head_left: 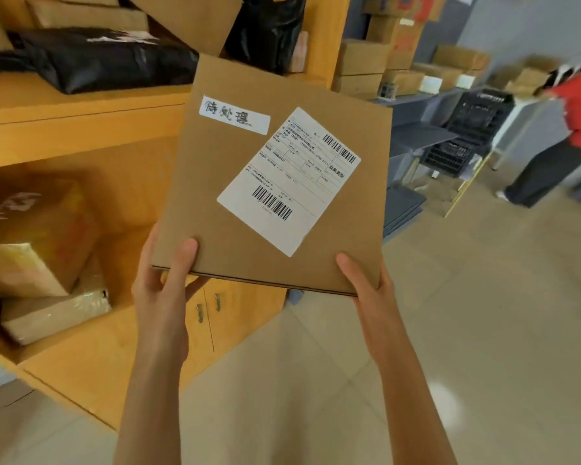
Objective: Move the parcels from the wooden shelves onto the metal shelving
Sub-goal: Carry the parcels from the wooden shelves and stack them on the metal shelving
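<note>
Cardboard parcel [275, 176], flat and labelled, is gripped at its near corners by the left hand [163, 280] and right hand [366, 283], and is held in the air beside the wooden shelves [81, 129].

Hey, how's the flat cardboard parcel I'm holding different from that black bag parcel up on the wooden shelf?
The flat cardboard parcel is stiff brown board; the black bag parcel is soft, wrinkled plastic. The cardboard parcel is held in the air by the left hand and right hand; the bag lies on the wooden shelf. The cardboard parcel's labels are readable; the bag's white print is blurred. Both bear white markings.
</note>
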Tool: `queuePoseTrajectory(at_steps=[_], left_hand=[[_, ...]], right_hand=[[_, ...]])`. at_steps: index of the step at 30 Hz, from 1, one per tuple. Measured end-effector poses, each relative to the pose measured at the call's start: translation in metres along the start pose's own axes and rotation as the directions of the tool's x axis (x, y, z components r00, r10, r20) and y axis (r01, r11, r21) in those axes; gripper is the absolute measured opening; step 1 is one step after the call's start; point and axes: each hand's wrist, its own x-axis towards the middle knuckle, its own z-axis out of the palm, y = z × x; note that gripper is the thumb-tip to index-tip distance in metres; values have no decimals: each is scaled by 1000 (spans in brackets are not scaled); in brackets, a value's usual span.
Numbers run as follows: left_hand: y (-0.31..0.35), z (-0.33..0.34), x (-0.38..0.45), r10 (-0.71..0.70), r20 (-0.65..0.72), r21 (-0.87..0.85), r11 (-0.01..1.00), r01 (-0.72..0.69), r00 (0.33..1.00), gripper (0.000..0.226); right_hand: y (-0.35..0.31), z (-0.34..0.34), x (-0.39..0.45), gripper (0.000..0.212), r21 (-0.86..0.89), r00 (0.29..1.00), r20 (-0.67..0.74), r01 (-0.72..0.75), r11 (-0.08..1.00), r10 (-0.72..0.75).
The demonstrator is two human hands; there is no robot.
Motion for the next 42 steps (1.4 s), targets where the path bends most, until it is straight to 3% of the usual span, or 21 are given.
queuePoseTrajectory(at_steps=[10,15,22,27,34,42], left_hand=[[-33,115,0,-123,284,103,990,97,951,64],[-53,194,3,-137,399,145,986,85,906,86],[-91,309,-4,-117,441,160,986,50,890,89],[-119,375,12,-150,439,242,969,44,886,92],[-176,477,52,-188,446,272,960,68,875,70],[-235,638,137,-174,579,192,979,74,797,73]], right_hand=[[-36,-122,31,76,-11,985,-160,61,998,-62],[-61,-191,70,85,-64,975,-154,150,987,-159],[-84,-283,123,90,-151,939,-210,244,958,-272],[-84,-330,164,81,-168,918,-290,230,959,-271],[-77,-391,245,79,-193,886,-383,201,961,-262],[-110,-466,380,82,-260,794,-522,199,945,-311]])
